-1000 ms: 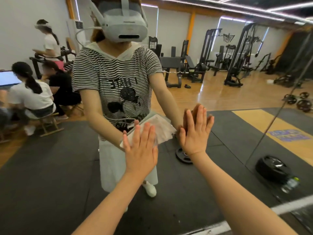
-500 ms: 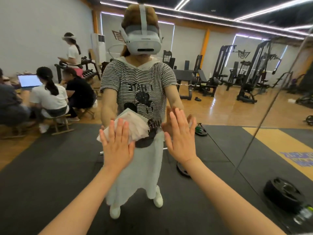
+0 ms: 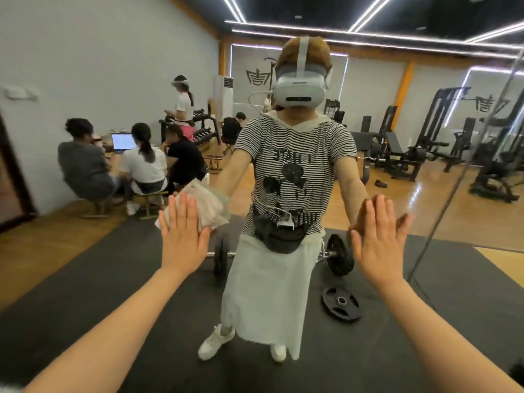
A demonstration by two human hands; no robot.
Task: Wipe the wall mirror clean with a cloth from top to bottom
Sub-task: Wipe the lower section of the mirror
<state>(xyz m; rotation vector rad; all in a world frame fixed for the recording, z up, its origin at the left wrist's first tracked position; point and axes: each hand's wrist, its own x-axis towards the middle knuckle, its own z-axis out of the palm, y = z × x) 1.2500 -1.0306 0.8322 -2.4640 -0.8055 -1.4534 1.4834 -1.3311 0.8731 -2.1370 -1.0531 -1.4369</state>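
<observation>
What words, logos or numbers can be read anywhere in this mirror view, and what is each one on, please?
Striped T-shirt: block letters across the chest, mirror-reversed and too blurred to read with certainty.
Back wall emblem: a dark logo, a shape and not readable words.
Second emblem by the weight machines: the same kind of logo, unreadable.
Laptop screen: bright, its content too small to read.
Headset: no legible marking.
</observation>
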